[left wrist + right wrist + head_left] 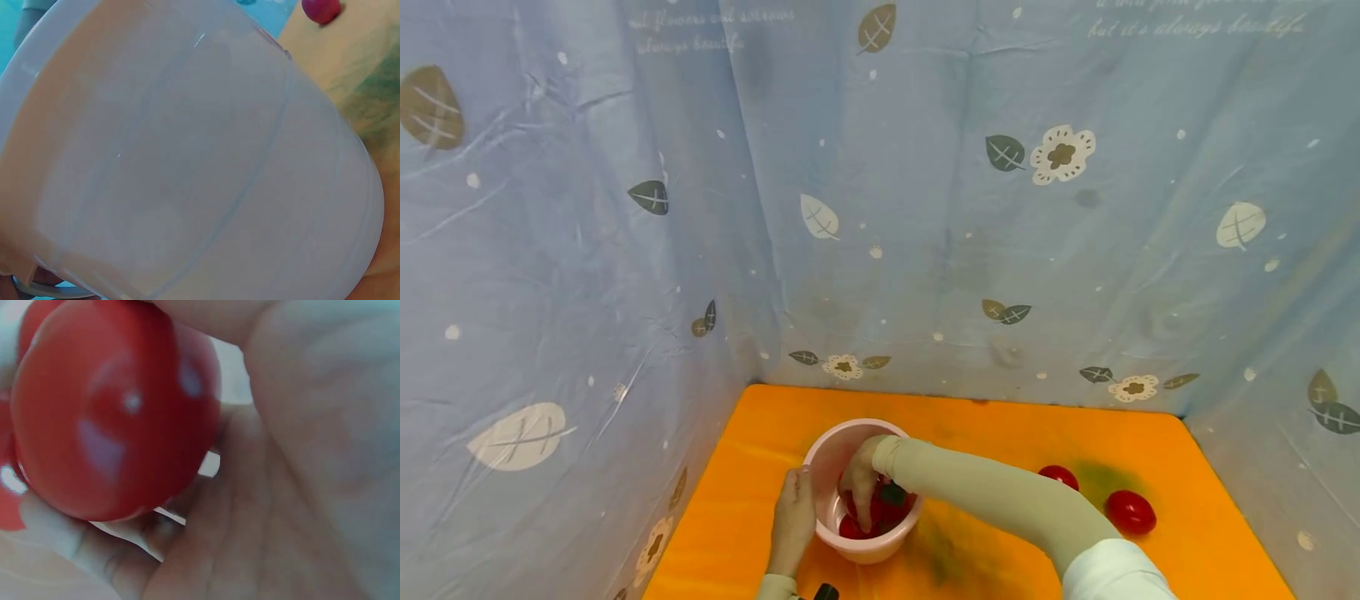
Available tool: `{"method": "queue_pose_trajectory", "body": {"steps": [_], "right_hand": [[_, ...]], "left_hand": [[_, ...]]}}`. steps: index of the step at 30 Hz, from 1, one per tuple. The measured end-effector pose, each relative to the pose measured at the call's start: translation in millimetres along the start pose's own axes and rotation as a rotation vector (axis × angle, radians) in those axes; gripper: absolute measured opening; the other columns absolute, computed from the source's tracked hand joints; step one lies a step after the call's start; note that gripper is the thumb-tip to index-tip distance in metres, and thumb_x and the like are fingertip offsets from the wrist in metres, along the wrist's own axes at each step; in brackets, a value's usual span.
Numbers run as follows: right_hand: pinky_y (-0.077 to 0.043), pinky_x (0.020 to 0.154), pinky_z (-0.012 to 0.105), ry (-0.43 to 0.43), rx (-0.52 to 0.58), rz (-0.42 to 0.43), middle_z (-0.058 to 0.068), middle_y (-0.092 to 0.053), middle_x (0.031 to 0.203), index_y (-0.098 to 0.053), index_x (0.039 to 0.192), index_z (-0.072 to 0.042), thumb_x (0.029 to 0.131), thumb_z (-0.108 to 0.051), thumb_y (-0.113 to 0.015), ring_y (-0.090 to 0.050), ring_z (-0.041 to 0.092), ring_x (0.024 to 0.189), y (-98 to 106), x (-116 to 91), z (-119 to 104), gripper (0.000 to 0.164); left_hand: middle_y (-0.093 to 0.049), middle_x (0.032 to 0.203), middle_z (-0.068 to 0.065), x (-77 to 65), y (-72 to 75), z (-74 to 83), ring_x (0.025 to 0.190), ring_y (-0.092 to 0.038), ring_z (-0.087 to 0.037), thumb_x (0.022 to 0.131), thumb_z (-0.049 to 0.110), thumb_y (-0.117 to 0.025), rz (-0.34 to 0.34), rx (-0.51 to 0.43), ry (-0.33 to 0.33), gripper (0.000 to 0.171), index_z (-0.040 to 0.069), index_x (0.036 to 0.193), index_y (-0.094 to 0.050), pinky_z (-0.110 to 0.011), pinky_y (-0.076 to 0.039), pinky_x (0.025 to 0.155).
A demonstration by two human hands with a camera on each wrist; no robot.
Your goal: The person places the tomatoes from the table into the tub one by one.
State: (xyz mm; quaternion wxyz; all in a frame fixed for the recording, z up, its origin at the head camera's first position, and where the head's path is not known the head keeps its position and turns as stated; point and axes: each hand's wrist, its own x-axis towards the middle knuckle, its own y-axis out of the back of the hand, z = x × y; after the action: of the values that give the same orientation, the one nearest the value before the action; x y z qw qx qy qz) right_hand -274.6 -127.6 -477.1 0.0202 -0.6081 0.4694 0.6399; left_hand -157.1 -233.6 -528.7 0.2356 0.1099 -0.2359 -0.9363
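White lettering [1197, 28] reads "always"; left hand [793, 514] holds bucket [867, 550], right hand [861, 478] grips red fruit [115, 419].

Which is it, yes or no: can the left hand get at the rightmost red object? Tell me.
Probably not as things stand: the left hand is on the pink bucket's side, and the bucket and right sleeve lie between it and that red object.

This looks like a curtained-off booth: leaf-printed blue sheeting [925, 225] hangs around three sides of an orange tabletop [767, 433].
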Motion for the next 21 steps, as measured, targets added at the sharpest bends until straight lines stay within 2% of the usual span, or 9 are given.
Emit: {"method": "queue_pose_trajectory", "body": {"steps": [5, 11, 21], "right_hand": [[-0.05, 0.072, 0.03, 0.017, 0.062, 0.009, -0.012, -0.056, 0.09, -0.062, 0.093, -0.026, 0.07, -0.034, -0.085, -0.051, 0.01, 0.085, -7.5, -4.2, 8.1, 0.033], [-0.049, 0.072, 0.026, 0.031, 0.12, -0.013, -0.012, -0.059, 0.089, -0.067, 0.09, -0.025, 0.073, -0.032, -0.083, -0.05, 0.009, 0.085, -12.6, -12.7, 14.4, 0.024], [-0.05, 0.074, 0.023, 0.046, 0.142, 0.018, -0.009, -0.053, 0.094, -0.06, 0.099, -0.022, 0.071, -0.026, -0.084, -0.048, 0.009, 0.088, -13.8, -20.8, 16.4, 0.037]], "left_hand": [[-0.058, 0.103, -0.013, -0.5, 2.7, 1.6, 0.092, -0.053, -0.027, 0.101, 0.054, -0.026, -0.012, 0.001, 0.017, 0.051, 0.01, 0.109, -0.052, -0.038, -0.041, 0.075], [-0.058, 0.103, -0.012, -0.4, 2.5, 0.2, 0.091, -0.054, -0.025, 0.101, 0.054, -0.026, -0.027, -0.008, 0.014, 0.052, 0.01, 0.109, -0.051, -0.038, -0.042, 0.076], [-0.058, 0.104, -0.015, 1.7, -0.2, -1.0, 0.094, -0.053, -0.028, 0.102, 0.052, -0.027, -0.013, -0.003, 0.001, 0.051, 0.009, 0.111, -0.052, -0.04, -0.041, 0.078]]}}
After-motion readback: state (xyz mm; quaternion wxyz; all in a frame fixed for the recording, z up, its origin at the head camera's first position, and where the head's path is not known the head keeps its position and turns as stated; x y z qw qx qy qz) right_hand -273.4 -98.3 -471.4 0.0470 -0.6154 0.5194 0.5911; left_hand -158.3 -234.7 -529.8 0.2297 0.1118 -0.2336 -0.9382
